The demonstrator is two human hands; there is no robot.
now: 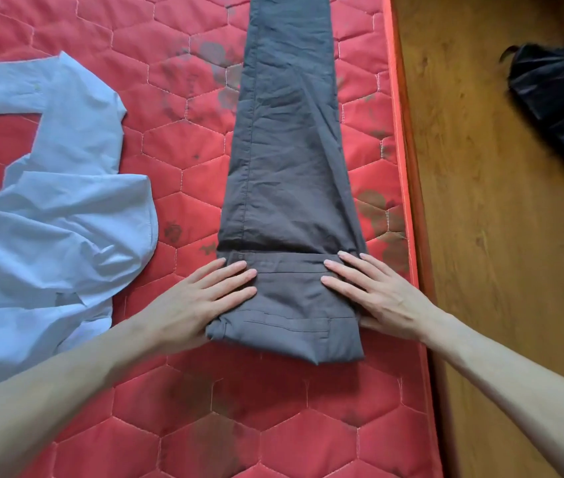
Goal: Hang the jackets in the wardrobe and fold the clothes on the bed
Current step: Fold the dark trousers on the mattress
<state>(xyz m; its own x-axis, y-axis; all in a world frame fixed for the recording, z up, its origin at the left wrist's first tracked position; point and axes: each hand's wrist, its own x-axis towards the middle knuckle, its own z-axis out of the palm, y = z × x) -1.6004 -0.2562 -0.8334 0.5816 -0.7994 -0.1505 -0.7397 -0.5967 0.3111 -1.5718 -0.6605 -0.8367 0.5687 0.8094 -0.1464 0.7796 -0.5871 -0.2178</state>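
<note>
Both hands are down flat on the grey trousers (287, 160), which lie lengthwise on the red mattress (177, 139) with the waist end folded over at the near end. The left hand (201, 298) presses the left side of that fold, fingers straight and spread; the right hand (373, 298) does the same on the right side, thumb tucked by the fold's edge. Neither is gripping anything.

Here is the risk: the fold looks loose and a little skewed, near corner bulging, so lifting the palms too soon could let it spring open. Pushing unevenly could slide the long legs sideways, and they already run close to the mattress's right edge, beside the wooden floor (501, 236). A drift right would likely send fabric over the side.

Room to work lies to the left, though the pale blue shirt (56, 215) sprawls there, just beside the left forearm. A black bag (556, 98) sits well apart on the floor, far right.
</note>
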